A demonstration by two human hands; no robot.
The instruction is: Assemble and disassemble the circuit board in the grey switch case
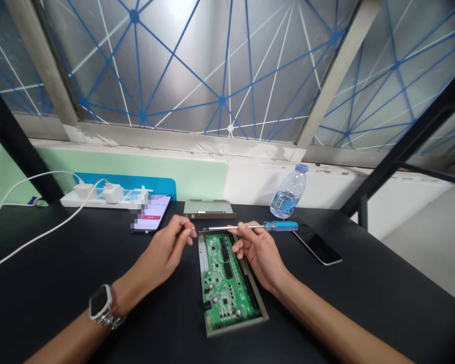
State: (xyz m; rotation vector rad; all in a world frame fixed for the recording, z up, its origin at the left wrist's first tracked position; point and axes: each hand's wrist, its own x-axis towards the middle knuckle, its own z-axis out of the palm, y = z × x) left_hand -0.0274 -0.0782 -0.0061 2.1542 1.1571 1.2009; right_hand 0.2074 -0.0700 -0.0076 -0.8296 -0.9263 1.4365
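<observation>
A green circuit board (227, 283) lies in a shallow metal tray (235, 329) on the black table. My right hand (260, 253) is over the tray's upper right edge, thumb and fingers closed on the shaft of a screwdriver (282, 226) with a blue handle. The screwdriver lies nearly level, its tip pointing left above the tray's far edge. Just left of that tip, my left hand (174, 240) pinches its thumb and forefinger together. Whatever is between those fingertips is too small to name. A watch is on my left wrist.
Behind the tray sits a flat metal cover (208, 207). A lit phone (153, 215) leans by a white power strip (102, 198) with cables trailing left. To the right are a water bottle (288, 194) and a dark phone (318, 245). A windowed wall borders the back.
</observation>
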